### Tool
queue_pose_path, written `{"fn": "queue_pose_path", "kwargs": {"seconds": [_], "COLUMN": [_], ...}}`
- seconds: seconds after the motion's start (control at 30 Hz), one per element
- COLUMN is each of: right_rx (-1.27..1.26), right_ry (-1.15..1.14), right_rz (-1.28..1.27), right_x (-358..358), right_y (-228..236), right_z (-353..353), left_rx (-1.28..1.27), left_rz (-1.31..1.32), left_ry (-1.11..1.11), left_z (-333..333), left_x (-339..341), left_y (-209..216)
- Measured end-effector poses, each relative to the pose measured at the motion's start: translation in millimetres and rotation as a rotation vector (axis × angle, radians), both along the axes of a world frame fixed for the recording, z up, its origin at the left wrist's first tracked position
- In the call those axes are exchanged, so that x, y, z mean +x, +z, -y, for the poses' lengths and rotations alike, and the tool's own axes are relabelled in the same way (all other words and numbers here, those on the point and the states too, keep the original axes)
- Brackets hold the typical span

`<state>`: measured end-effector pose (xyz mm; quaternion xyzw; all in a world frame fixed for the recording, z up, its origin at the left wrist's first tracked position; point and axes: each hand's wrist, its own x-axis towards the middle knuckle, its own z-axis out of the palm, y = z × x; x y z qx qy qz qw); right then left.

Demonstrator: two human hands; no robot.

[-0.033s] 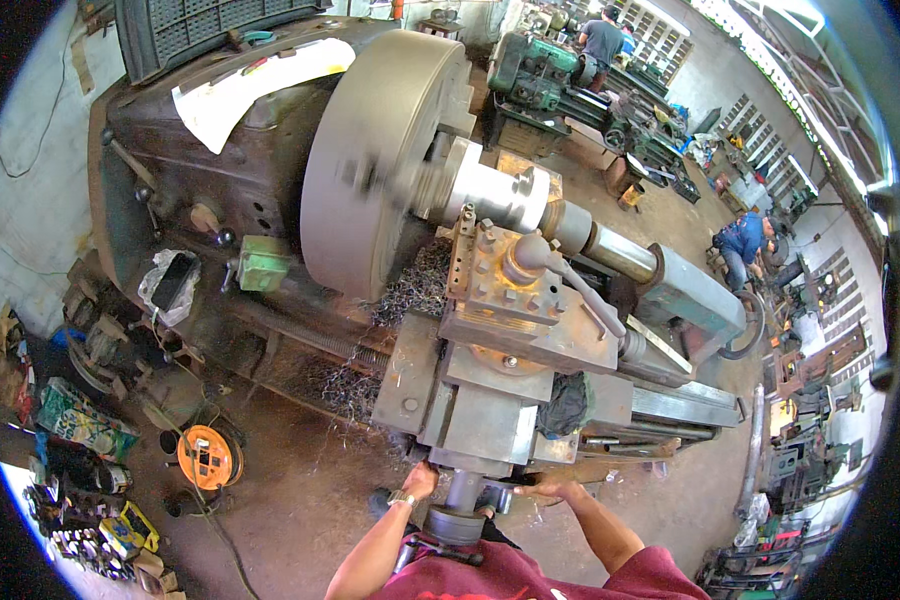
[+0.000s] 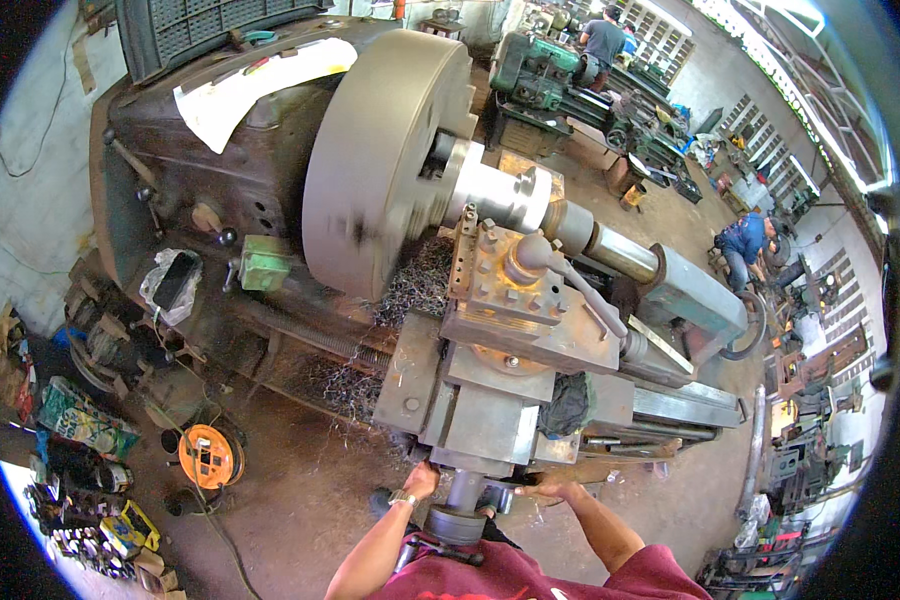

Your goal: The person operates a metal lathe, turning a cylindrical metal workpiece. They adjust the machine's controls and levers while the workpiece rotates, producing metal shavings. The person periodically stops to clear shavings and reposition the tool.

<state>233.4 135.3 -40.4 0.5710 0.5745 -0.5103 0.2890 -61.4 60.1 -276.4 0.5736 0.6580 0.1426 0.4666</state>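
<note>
At the near edge of the lathe carriage (image 2: 482, 428), left hand (image 2: 423, 482) and right hand (image 2: 548, 486) sit apart, either side of the round metal collar (image 2: 456, 525); grip hidden, can't tell if clamped. Tool post (image 2: 505, 280) farther out, atop carriage. Beyond: shiny workpiece (image 2: 490, 190) between big chuck (image 2: 365, 150), left, and tailstock (image 2: 695, 295), right. Swarf (image 2: 352, 392) left of carriage.

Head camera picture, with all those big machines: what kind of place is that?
Most likely a metalworking shop: there's a large lathe in front, curly metal shavings lie near its big round chuck, and a green machine stands farther back.
</note>
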Motion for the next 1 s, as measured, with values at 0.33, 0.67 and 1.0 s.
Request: {"fn": "queue_pose_path", "kwargs": {"seconds": [0.33,0.67,1.0], "right_rx": [0.153,0.180,0.264], "right_ry": [0.117,0.046,0.069], "right_rz": [-0.036,-0.069,-0.122], "right_x": [5,1,18], "right_y": [-43,-44,-77], "right_z": [-3,0,6], "left_rx": [0.118,-0.056,0.037], "left_rz": [0.060,0.132,0.080], "left_ry": [0.016,0.213,0.236], "left_z": [-5,-8,-10], "left_x": [-3,6,6], "left_y": [7,1,27]}}
